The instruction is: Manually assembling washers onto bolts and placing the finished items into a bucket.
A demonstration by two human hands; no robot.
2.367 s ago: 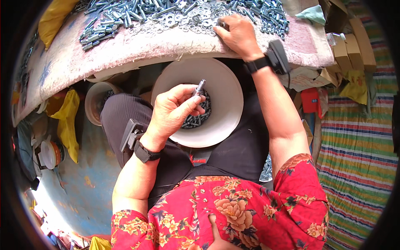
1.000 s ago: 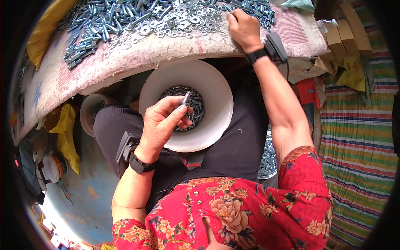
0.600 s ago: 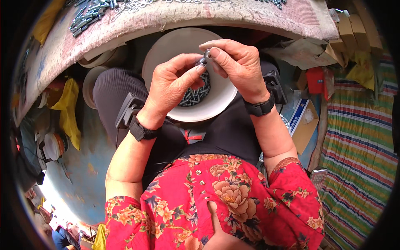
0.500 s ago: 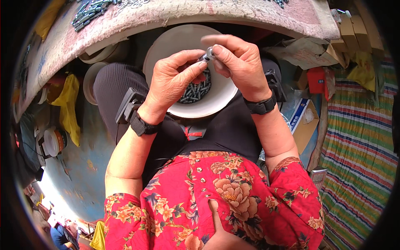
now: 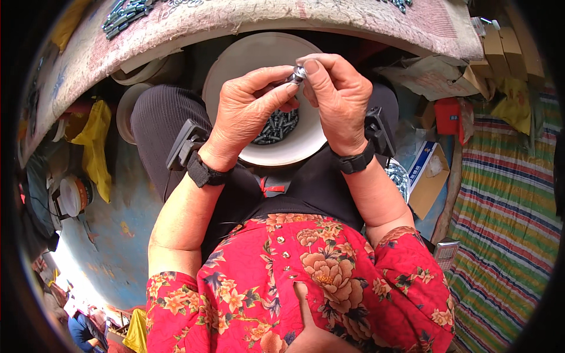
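Pinching a small bolt (image 5: 297,75) between thumb and fingertips, the left hand (image 5: 250,112) is meeting the right hand (image 5: 335,100), which is gripping the washer end; both are closing above the white bowl (image 5: 235,59) of bolts (image 5: 276,126).

Table edge (image 5: 282,23) close above hands (image 5: 294,88) — bowl (image 5: 235,59) beneath.

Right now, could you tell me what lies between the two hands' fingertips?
In the head view, a small metal bolt is pinched between the left hand and right hand, above the white bowl.
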